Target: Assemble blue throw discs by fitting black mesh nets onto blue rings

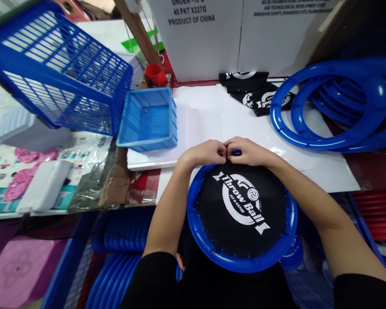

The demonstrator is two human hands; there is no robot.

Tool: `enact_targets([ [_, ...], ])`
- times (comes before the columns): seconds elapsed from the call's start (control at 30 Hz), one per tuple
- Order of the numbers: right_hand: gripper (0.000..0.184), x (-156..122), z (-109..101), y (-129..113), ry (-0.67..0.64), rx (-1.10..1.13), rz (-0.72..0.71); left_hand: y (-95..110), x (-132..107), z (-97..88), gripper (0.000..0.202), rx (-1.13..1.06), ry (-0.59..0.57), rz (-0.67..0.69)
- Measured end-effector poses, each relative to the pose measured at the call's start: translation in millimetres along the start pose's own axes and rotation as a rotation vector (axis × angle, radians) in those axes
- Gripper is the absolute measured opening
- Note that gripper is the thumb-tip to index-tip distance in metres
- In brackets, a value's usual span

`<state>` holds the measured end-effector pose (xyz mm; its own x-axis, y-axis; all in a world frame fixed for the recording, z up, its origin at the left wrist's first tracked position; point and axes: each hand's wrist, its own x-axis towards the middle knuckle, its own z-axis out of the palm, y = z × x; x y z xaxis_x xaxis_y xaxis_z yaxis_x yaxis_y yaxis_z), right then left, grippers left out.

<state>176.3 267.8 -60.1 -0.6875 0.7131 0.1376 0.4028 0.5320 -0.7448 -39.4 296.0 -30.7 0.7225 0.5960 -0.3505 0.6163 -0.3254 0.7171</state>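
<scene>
A round blue plastic ring (197, 238) leans between my body and the table edge. Black mesh fabric (209, 193), printed in white with "Throw Ball", is stretched across it and hooked on small pegs along much of the rim. At the far side of the ring, my left hand (209, 153) is closed with its fingers pinching the mesh edge. Right beside it, nearly touching, my right hand (249, 152) is also closed on that edge, with a bit of blue rim showing under its fingers. The fingertips themselves are partly hidden.
Several loose blue rings (278, 120) are piled at the right, beside black printed mesh pieces (272, 101). A light-blue bin (148, 143) and a tall blue basket (93, 116) stand left. White cartons (209, 47) form the back. More rings (119, 274) are stacked under the table.
</scene>
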Motion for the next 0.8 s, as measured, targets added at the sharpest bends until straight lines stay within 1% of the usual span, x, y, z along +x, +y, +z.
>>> enact_targets([
  [0.13, 0.006, 0, -1, 0, -0.006, 0.001, 0.021, 0, 2, 0.9, 0.017, 0.044, -0.018, 0.0],
  [0.3, 0.006, 0, -5, 1, -0.035, 0.041, 0.018, -6, 3, -0.4, 0.02, 0.075, -0.037, -0.003],
  [0.37, 0.009, -1, -7, 1, -0.033, 0.077, 0.019, -9, 2, -1.6, 0.021, 0.067, -0.032, 0.006],
  [0.47, 0.016, -4, -10, 0, -0.041, 0.129, 0.006, -11, 1, -3.6, 0.023, 0.049, -0.022, 0.057],
  [0.57, 0.021, -8, -13, 1, -0.06, 0.119, -0.018, -11, -2, -4.4, 0.026, 0.047, 0.004, 0.091],
  [0.7, 0.011, -10, -13, 7, -0.082, 0.056, -0.067, -7, -6, -6.8, 0.031, 0.058, 0.049, 0.096],
  [0.8, 0.011, -11, -15, 14, -0.038, -0.004, -0.086, -2, -9, -12.6, 0.034, 0.083, 0.124, 0.109],
])
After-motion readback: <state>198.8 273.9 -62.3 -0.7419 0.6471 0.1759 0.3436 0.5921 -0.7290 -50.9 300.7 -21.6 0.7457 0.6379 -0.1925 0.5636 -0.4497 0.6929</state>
